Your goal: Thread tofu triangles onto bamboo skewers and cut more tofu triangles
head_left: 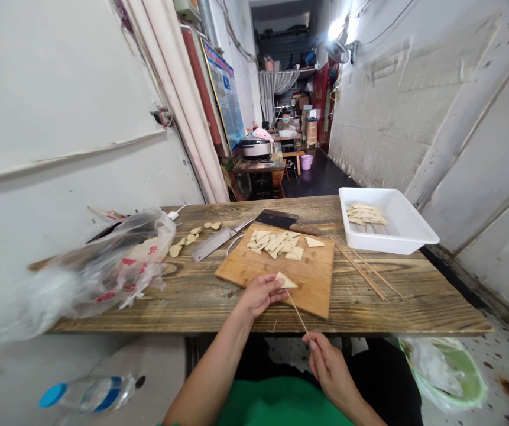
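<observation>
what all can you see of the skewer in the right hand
The skewer is a thin, straight, pale tan stick, apparently bamboo or wood. It slants from the right hand, which grips its lower part, up and leftward to a pale triangular piece held in the left hand. Whether its tip is inside cannot be told. In view it crosses the near edge of the cutting board.

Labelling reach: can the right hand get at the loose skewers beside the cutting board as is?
Probably yes: the loose skewers lie uncovered right of the cutting board, though the right hand must likely let go of its held skewer first.
</observation>
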Motion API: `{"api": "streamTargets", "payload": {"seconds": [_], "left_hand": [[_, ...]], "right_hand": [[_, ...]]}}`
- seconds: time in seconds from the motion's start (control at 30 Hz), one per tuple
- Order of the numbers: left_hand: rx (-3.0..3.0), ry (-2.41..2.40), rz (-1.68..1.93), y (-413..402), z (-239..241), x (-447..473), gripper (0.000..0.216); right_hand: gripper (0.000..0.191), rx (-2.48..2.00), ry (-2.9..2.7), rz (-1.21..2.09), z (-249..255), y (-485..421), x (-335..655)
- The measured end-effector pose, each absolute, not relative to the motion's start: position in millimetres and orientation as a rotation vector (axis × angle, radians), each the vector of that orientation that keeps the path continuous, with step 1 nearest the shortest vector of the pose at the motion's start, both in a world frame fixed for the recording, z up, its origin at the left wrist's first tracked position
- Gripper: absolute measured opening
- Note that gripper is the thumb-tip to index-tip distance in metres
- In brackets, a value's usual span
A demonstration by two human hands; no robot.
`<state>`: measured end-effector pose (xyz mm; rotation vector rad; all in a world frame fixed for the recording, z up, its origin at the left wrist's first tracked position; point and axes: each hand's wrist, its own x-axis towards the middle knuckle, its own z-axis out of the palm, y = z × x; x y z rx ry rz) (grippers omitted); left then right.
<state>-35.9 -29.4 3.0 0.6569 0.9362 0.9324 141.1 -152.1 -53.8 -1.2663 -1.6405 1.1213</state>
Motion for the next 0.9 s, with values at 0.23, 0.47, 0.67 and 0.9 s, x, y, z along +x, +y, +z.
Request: {"api": "streamTargets", "payload": {"seconds": [0.23,0.47,0.67,0.9], "left_hand": [[0.612,0.923,0.955,-30.6,6.9,-35.2,0.013],[0.596,0.961,0.997,-33.0,7.0,-32.3,0.011],[0.534,0.968,1.018,-35.1,8.0,-27.8,0.008],[0.535,0.982,1.043,-36.8,6.8,-26.5,0.007]], "right_hand": [[0.031,-1.263,-1.669,1.084,-45.5,-151.3,141.5],[0.036,-1.236,-1.711,1.065,-49.3,-155.3,144.6],[0.038,-1.228,-1.728,1.059,-50.1,-158.6,146.4],[0.038,-1.209,-1.728,1.065,-55.5,-161.2,147.6]]}}
